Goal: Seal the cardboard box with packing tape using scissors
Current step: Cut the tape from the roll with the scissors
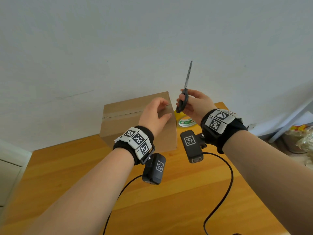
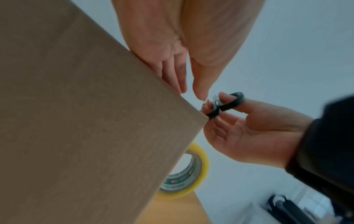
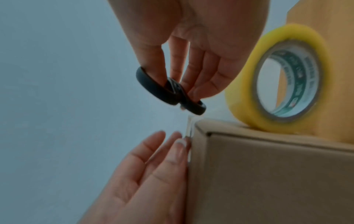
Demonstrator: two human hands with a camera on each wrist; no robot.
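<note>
Brown cardboard box (image 1: pixel 135 119) sits on the orange-brown wooden table (image 1: pixel 169 192), flaps down, a strip of clear tape visible along the top seam. Left hand (image 1: pixel 155 114) is relaxed, fingers laid flat over the box's right top edge – in the right wrist view the fingertips (image 3: pixel 179 144) press a clear tape end against the corner, so it holds nothing, just pushes. Right hand (image 1: pixel 194 106) grasps the black-handled steel scissors (image 1: pixel 185 89), thumb and fingers through the loops, blades together and pointing up, clear of the box. Yellow-tinted roll of packing tape with a green-printed core (image 1: pixel 186 122) stands on the table just beside the box's right side, behind the right hand; can't tell if it's still joined to the strip. My read: the cut looks done or about done, and the step in hand is smoothing the tape tail down over the edge. Next move calls for rubbing that tail flat down the side wall with the left fingers – and parking the scissors on the table, blades kept away from the left hand, which is near.
</note>
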